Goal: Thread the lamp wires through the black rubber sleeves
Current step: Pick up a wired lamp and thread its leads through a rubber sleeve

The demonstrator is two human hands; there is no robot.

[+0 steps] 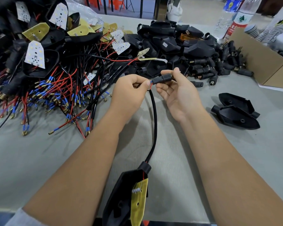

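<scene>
My right hand (176, 93) pinches a ribbed black rubber sleeve (162, 78) between thumb and fingers, held level above the table. My left hand (129, 92) pinches the blue-tipped red wire end (151, 83) right at the sleeve's left mouth. From there a black sheathed lamp cable (155, 121) hangs down to a black lamp housing (121, 198) near the front edge, with a yellow circuit board (139, 199) lying in it.
A large heap of wired lamps with red and black leads (55, 82) fills the left. Empty black housings (167, 44) and loose rubber sleeves (219, 66) lie at the back. Two housings (235, 111) sit on the right, beside a cardboard box (268, 62) and bottles (240, 17).
</scene>
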